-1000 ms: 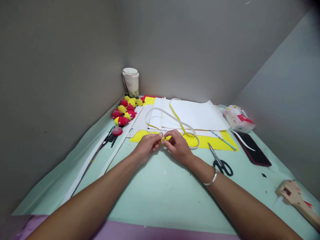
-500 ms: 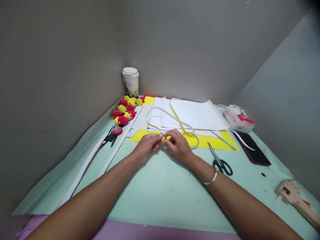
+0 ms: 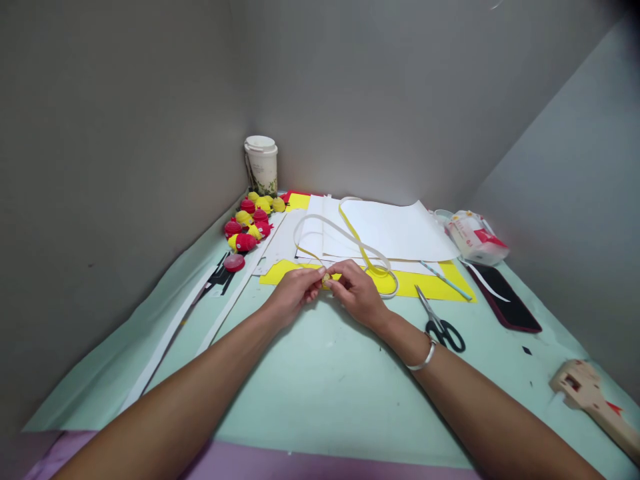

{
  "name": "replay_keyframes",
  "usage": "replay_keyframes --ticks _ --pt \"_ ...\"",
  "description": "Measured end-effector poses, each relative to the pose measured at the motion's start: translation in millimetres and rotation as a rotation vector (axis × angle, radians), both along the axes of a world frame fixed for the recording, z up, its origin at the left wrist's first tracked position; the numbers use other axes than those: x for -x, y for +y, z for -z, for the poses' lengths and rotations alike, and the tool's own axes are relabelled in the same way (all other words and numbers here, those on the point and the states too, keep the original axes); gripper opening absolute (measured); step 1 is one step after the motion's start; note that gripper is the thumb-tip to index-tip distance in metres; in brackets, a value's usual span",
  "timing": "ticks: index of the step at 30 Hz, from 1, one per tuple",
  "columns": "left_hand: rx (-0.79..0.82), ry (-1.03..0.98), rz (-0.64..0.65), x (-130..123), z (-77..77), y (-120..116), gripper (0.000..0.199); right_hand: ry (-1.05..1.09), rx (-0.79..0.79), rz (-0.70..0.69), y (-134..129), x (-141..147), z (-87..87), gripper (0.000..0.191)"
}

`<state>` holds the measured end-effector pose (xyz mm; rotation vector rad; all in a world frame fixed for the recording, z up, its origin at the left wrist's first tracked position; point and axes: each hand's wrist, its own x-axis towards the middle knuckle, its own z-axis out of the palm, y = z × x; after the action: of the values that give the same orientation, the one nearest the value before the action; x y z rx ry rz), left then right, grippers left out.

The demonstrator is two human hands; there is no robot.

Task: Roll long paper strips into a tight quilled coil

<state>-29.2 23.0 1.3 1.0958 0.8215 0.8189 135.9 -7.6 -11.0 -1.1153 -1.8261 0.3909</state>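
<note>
My left hand (image 3: 296, 293) and my right hand (image 3: 356, 291) meet over the near edge of the yellow sheet (image 3: 277, 270). Between their fingertips is a small yellowish coil (image 3: 327, 280), pinched from both sides. A long paper strip (image 3: 345, 233), pale on one side and yellow on the other, loops up behind my hands and runs down toward the coil. Its exact join at the fingertips is too small to tell.
White sheets (image 3: 395, 230) lie behind my hands. Scissors (image 3: 440, 323), a phone (image 3: 505, 300), a tissue pack (image 3: 477, 237) and a glue gun (image 3: 590, 393) are at right. Several red and yellow coiled pieces (image 3: 243, 242), a cup (image 3: 262, 163) and long white strips (image 3: 167, 343) are at left.
The looped strip has shifted very slightly, and the small coil has turned a little between my fingertips. Both hands stay in nearly the same place.
</note>
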Motion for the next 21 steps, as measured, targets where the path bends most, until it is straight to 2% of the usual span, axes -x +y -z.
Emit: replay_keyframes --ticks 8,21 --pt "0.002 0.014 -0.02 -1.7 -3.0 -0.9 0.033 0.008 0.029 0.062 1.5 1.5 5.8 0.016" --pt "-0.018 0.012 -0.008 -1.2 -0.7 -0.8 0.032 0.019 0.024 0.044 0.2 0.9 0.8 0.009"
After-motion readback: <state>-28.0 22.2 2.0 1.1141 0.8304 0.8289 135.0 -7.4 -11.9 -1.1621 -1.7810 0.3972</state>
